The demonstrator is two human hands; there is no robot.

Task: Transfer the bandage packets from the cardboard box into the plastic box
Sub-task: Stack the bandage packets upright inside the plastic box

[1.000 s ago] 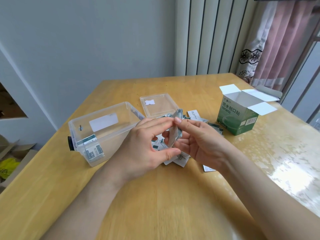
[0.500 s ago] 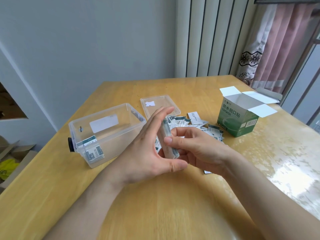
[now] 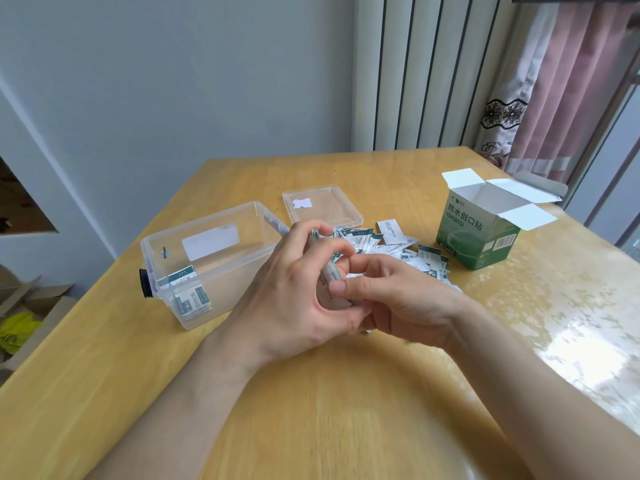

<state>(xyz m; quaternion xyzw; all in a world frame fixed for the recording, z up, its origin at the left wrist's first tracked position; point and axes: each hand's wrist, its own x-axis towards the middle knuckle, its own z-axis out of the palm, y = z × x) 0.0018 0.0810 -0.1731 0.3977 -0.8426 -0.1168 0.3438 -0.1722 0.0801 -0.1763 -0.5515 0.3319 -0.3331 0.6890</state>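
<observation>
Together the left hand (image 3: 294, 296) and right hand (image 3: 405, 299) clasp bandage packets (image 3: 327, 277); cardboard box (image 3: 474, 240) reads 防水创口贴.

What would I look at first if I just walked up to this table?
The two hands in the middle: the left hand and right hand pinch a stack of bandage packets between them. Right of them stands a green cardboard box with its flaps open, loose packets scattered beside it, and left sits a clear plastic box with a few packets inside.
</observation>
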